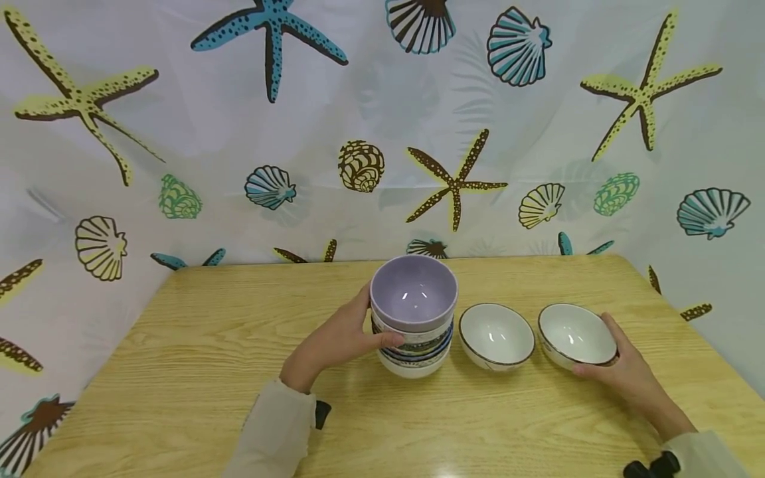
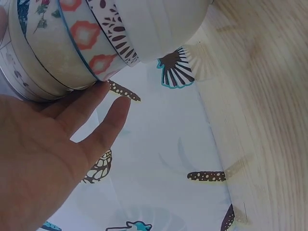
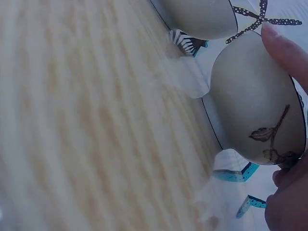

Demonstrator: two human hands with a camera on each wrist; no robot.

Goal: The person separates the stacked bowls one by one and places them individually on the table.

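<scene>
A stack of bowls (image 1: 414, 353) stands upright on the table, topped by a lilac bowl (image 1: 414, 292). My left hand (image 1: 337, 342) holds the stack from its left side, thumb across the front and fingers behind. In the left wrist view, patterned bowls (image 2: 86, 36) with floral and red bands show beside the hand (image 2: 45, 149). Over at the right, my right hand (image 1: 633, 378) grips a white bowl (image 1: 576, 332) with a dark rim, thumb in front and fingers at its far side. A brown plant motif marks that bowl (image 3: 255, 91) in the right wrist view.
Between the stack and the gripped bowl sits a second white dark-rimmed bowl (image 1: 497, 335). Everything stands on a light wooden table (image 1: 197, 352). Behind its far edge hangs a white cloth (image 1: 323, 226) printed with shells and starfish.
</scene>
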